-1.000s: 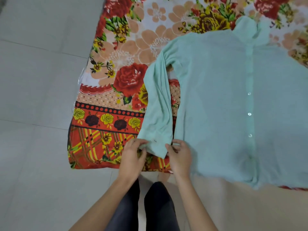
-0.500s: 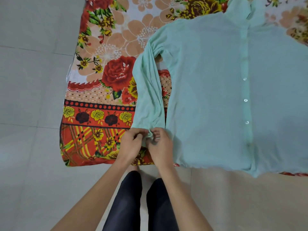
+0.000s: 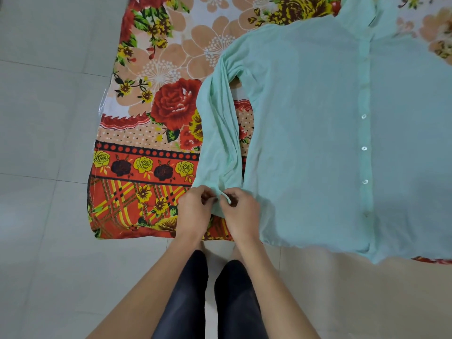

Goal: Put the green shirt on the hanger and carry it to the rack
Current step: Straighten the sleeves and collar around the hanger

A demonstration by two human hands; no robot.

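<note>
The pale green button-front shirt (image 3: pixel 318 133) lay flat, front up, on a red, orange and yellow floral printed sheet (image 3: pixel 146 133) spread on the grey tiled floor (image 3: pixel 44 118). Its long sleeve (image 3: pixel 220 143) ran down beside the shirt body toward the near edge of the sheet. The left hand (image 3: pixel 194 214) and right hand (image 3: pixel 241 214) were close together, each pinching the sleeve cuff (image 3: pixel 221 199) between fingertips and thumb.

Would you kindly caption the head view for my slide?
Both hands, left hand and right hand, pinch the green shirt sleeve cuff over a floral sheet.
</note>
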